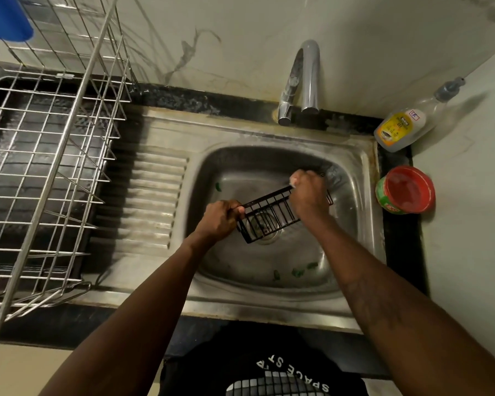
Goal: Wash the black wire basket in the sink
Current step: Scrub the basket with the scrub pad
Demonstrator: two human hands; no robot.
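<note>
The black wire basket (pixel 272 215) is held over the sink (pixel 352 167) bowl at the centre of the frame, just above the drain and tilted, one end lower left, the other upper right. The left hand (pixel 220 218) has a closed grip on the basket's lower-left end. The right hand (pixel 307 195) is curled over the upper-right end, fingers closed around something pale that could be a scrubber or foam; which one I cannot tell, as it is blurred.

The step in hand looks like scrubbing. To do it well, the left hand should brace the frame firmly so the thin wires do not flex, while the right works along each wire and into the corners where grime gathers, turning the basket to reach the underside. No water seems to run from the tap (pixel 303 78), so a rinse is probably needed afterwards.

At the right of the frame a bottle (pixel 403 128) lies on the black table with a yellow label too small to read, beside a red tub (pixel 406 190) with illegible print. At the bottom, the shirt (pixel 269 367) reads "SPACE STA".
</note>
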